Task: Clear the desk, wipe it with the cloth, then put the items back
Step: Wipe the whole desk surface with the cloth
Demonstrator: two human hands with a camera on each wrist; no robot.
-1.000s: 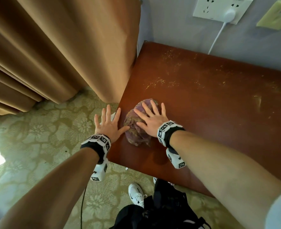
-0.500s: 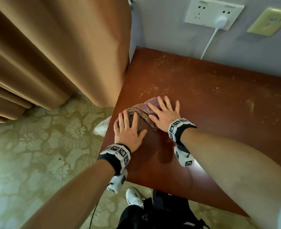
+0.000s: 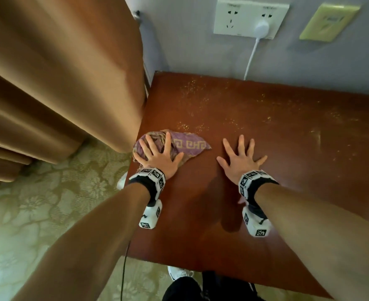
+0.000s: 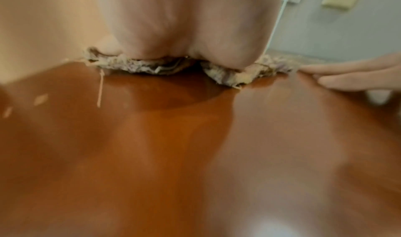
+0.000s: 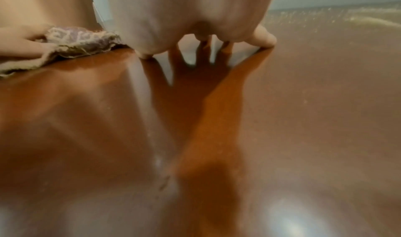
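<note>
A purple cloth (image 3: 190, 144) with a yellow key pattern lies near the left edge of the reddish-brown desk (image 3: 266, 127). My left hand (image 3: 157, 153) presses flat on the cloth with its fingers spread and straight. In the left wrist view the cloth (image 4: 143, 66) bunches under the palm. My right hand (image 3: 241, 155) lies flat on the bare desk just right of the cloth, fingers spread, holding nothing. The right wrist view shows the cloth (image 5: 80, 40) at the left and the desk (image 5: 303, 103) under my right palm.
A tan curtain (image 3: 70, 72) hangs against the desk's left edge. On the wall behind are a white socket plate (image 3: 250, 18) with a plug and white cable (image 3: 251, 59), and a yellow plate (image 3: 329, 22). Patterned carpet (image 3: 49, 203) and a white shoe (image 3: 179, 274) lie below.
My right hand has come off the cloth and moved right onto the bare desk. My left hand has moved onto the cloth, which is now spread flatter, its patterned corner showing.
</note>
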